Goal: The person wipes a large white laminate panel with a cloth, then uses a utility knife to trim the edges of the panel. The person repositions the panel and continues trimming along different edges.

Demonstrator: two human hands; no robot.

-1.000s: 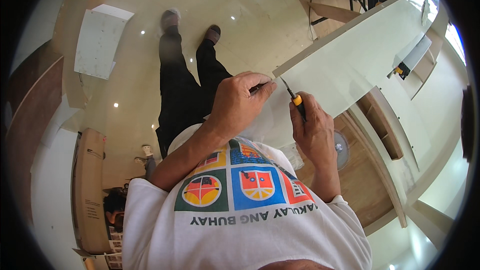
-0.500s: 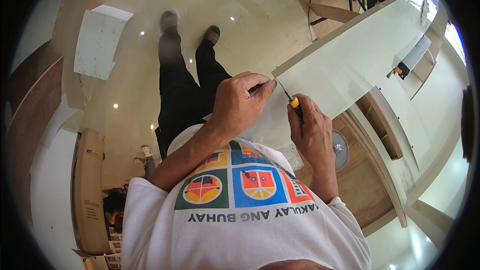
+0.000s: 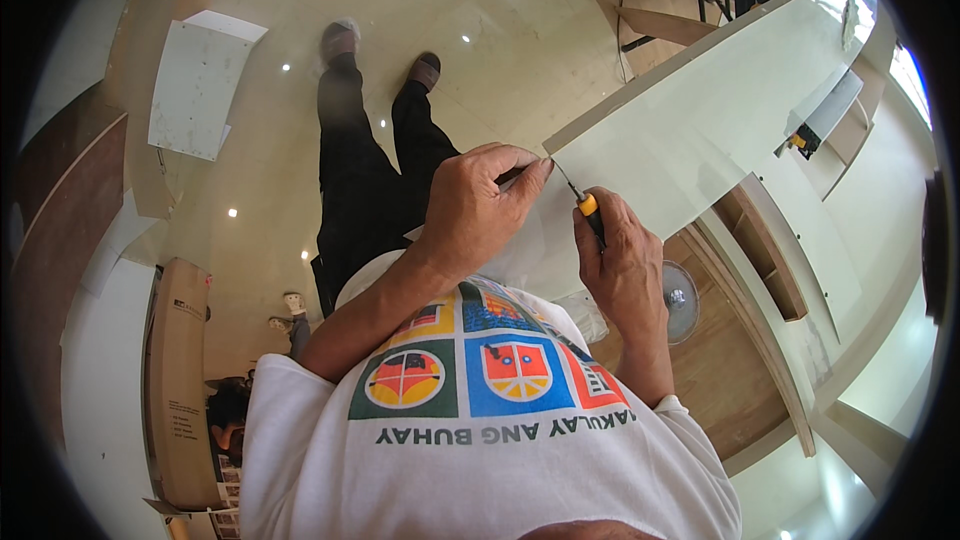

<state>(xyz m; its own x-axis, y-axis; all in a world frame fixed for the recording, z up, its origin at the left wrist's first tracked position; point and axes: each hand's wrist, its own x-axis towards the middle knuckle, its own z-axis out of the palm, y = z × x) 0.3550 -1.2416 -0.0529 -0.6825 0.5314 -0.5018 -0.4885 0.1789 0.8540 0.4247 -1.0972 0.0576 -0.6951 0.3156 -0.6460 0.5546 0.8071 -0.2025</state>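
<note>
My right hand [image 3: 622, 255] is wrapped round the black and yellow handle of a thin-shafted screwdriver [image 3: 587, 205]. Its shaft slants up and left, and the tip meets the fingertips of my left hand [image 3: 482, 202]. Those fingers are pinched together, and whatever small thing they may hold is hidden. Both hands are in front of my chest, beside the near left corner of a long pale panel [image 3: 680, 135]. From this view I cannot tell whether the fingertips touch that corner.
On the panel's far right stands a grey boxy piece [image 3: 832, 115]. An open wooden compartment [image 3: 760, 250] and a round clear disc [image 3: 680, 302] are to my right. A white board piece [image 3: 195, 85] lies on the glossy floor. At the left stand a tall cardboard box [image 3: 185, 380] and leaning panels [image 3: 75, 190].
</note>
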